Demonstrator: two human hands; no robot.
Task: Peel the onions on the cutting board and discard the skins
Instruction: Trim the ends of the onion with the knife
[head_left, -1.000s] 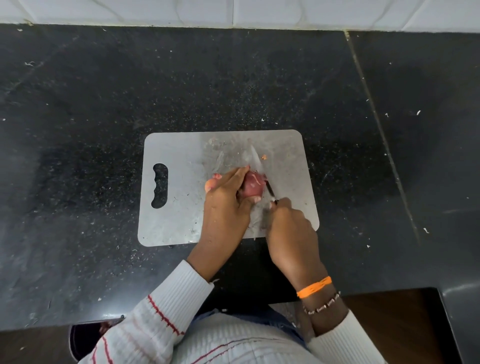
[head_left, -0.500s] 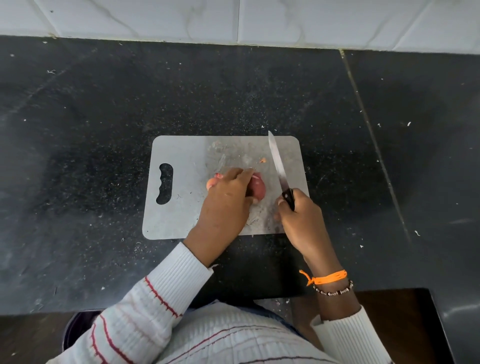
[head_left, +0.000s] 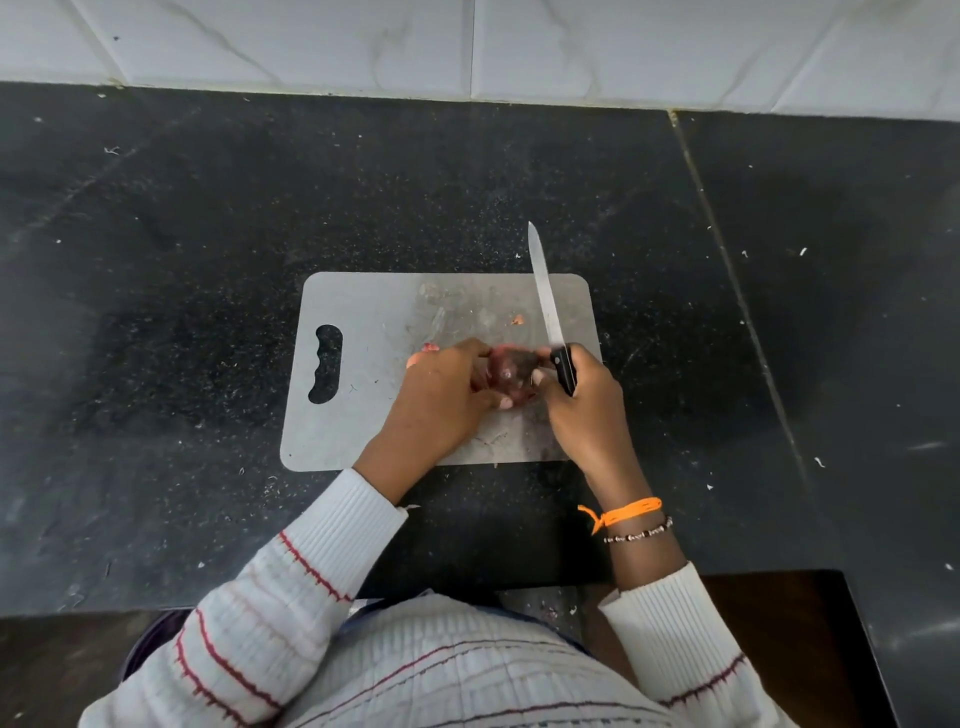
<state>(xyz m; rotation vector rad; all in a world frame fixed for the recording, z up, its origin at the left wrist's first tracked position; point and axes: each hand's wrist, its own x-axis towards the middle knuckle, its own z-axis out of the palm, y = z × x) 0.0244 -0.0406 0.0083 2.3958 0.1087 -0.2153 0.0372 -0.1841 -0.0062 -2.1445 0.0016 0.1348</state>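
Onion (head_left: 508, 375), reddish-purple, is sitting low over the right half of a grey cutting board (head_left: 374, 415), cupped between both hands. Largest in view, a black speckled tabletop (head_left: 208, 234) is carrying the board, with white wall tiles (head_left: 467, 47) running behind it. The left hand (head_left: 441, 400) is curling its fingers around the onion's left side. The right hand (head_left: 587, 405) is wrapping its fingers round the black handle of a knife (head_left: 545, 306), blade pointing away, thumb touching the onion. A small orange skin scrap (head_left: 516, 319) is lying on the board.
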